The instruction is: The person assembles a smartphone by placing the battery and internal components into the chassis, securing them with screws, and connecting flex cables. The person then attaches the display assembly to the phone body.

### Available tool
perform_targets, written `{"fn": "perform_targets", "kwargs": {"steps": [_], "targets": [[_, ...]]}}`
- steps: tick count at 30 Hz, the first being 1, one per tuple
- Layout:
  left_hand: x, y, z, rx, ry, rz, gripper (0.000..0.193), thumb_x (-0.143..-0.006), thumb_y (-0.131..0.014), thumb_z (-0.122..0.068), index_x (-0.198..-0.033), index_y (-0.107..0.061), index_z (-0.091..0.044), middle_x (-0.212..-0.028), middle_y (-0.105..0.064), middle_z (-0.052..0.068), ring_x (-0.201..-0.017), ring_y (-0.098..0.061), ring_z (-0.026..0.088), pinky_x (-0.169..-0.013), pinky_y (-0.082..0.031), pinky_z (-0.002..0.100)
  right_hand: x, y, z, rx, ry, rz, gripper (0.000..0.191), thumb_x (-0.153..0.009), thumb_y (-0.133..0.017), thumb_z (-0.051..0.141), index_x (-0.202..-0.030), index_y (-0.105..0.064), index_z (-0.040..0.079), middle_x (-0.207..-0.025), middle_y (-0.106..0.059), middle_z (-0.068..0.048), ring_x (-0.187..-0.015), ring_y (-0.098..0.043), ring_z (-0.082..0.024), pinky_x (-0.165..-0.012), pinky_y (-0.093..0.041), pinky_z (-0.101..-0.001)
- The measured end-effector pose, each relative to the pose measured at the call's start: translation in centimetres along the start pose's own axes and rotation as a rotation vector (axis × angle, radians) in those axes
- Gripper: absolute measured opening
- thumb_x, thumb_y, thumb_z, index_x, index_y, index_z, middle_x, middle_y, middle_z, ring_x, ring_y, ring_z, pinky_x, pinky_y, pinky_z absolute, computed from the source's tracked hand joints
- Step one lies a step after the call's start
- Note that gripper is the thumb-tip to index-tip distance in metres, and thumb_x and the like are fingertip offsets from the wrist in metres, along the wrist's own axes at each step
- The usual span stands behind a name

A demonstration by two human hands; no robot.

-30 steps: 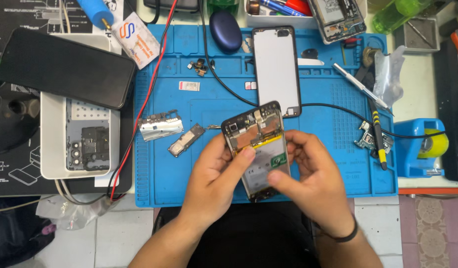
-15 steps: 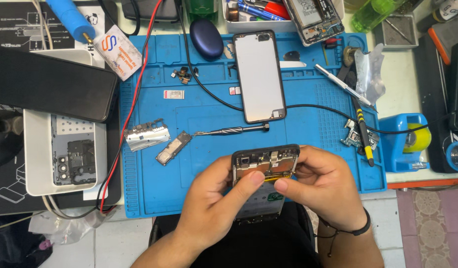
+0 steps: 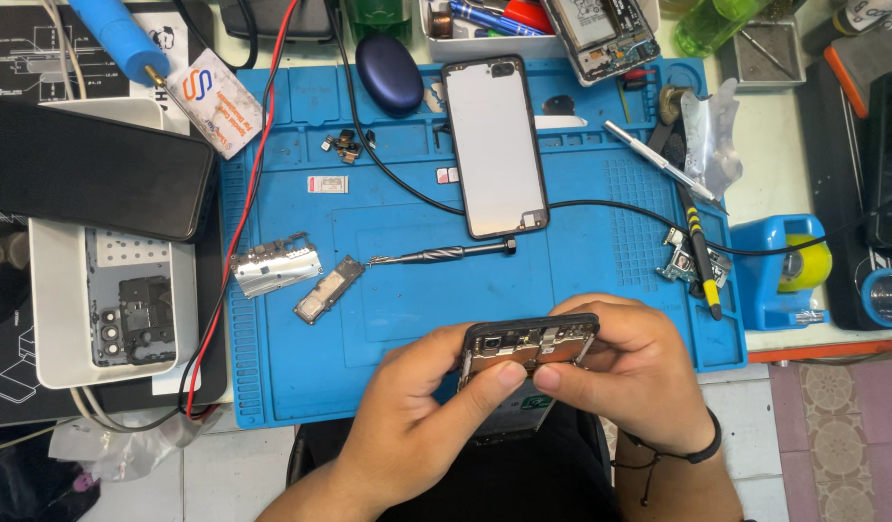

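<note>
Blue silicone work mat (image 3: 398, 319) covers the bench, keeping loosened parts together on one bare surface. Both hands hold an opened phone (image 3: 529, 348), back cover off and circuit boards exposed, at the near edge of the mat, tilted so that its upper end faces the camera. Left hand (image 3: 422, 411) cups the left side from below, thumb pressed onto the boards; right hand (image 3: 634, 372) wraps the right edge, its thumb meeting the left thumb on the phone's inner face. Each hand is thus closed firmly around the phone, which steadies it for close work on the upper boards. Detached parts lie well apart from the hands: a back cover (image 3: 494, 145) resting flat mid-mat, a screwdriver (image 3: 444, 255) just below it, a metal shield (image 3: 277, 264) and a small speaker module (image 3: 328, 289) to the left. A black cable (image 3: 610, 205) crosses the mat. Tweezers (image 3: 659, 162) rest at the right, near a blue tape dispenser (image 3: 779, 271).
</note>
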State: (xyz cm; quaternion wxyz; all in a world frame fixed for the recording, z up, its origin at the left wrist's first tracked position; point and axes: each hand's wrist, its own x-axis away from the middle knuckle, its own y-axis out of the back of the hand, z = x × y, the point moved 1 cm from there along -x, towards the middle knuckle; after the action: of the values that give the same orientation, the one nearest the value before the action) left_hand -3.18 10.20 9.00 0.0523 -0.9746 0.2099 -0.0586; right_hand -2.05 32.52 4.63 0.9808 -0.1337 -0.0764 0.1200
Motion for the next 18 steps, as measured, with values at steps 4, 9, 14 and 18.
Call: {"fn": "perform_targets", "kwargs": {"steps": [4,9,14,18], "targets": [[0.0,-0.2,0.1,0.027,0.034,-0.007,0.027,-0.1,-0.068,-0.015,-0.123,-0.071,-0.001,-0.107,-0.079,0.007,-0.098,-0.073,0.011,-0.086,-0.06,0.027,0.3,0.0,-0.2,0.027,-0.003,-0.027,0.017,-0.086,-0.079,-0.004,-0.1,-0.072,-0.006,-0.102,-0.068,-0.01,-0.089,-0.067,-0.014,-0.075,-0.057,-0.0272],[-0.1,-0.3,0.1,0.019,0.067,-0.009,0.026,-0.1,-0.068,-0.015,-0.122,-0.071,-0.001,-0.106,-0.079,0.006,-0.097,-0.073,0.011,-0.086,-0.059,0.027,0.5,-0.2,-0.3,0.031,-0.026,-0.054,0.018,-0.086,-0.078,-0.002,-0.102,-0.072,-0.005,-0.104,-0.068,-0.011,-0.09,-0.069,-0.015,-0.076,-0.058,-0.0281],[0.3,-0.1,-0.3,-0.025,-0.056,0.018,0.022,-0.102,-0.068,-0.012,-0.121,-0.07,0.0,-0.107,-0.078,0.008,-0.097,-0.072,0.013,-0.087,-0.058,0.028,1.0,-0.5,-0.2,0.026,0.046,-0.034,0.026,-0.084,-0.081,-0.003,-0.107,-0.071,-0.006,-0.106,-0.068,-0.013,-0.094,-0.069,-0.017,-0.08,-0.06,-0.03],[0.5,0.2,-0.6,-0.08,-0.111,0.044,0.02,-0.101,-0.07,-0.011,-0.118,-0.071,-0.001,-0.097,-0.078,0.008,-0.088,-0.075,0.015,-0.079,-0.059,0.028,1.2,-0.3,0.4,0.13,0.168,0.055,0.032,-0.083,-0.083,-0.003,-0.111,-0.07,-0.007,-0.112,-0.068,-0.015,-0.101,-0.068,-0.019,-0.087,-0.058,-0.0307]]}}
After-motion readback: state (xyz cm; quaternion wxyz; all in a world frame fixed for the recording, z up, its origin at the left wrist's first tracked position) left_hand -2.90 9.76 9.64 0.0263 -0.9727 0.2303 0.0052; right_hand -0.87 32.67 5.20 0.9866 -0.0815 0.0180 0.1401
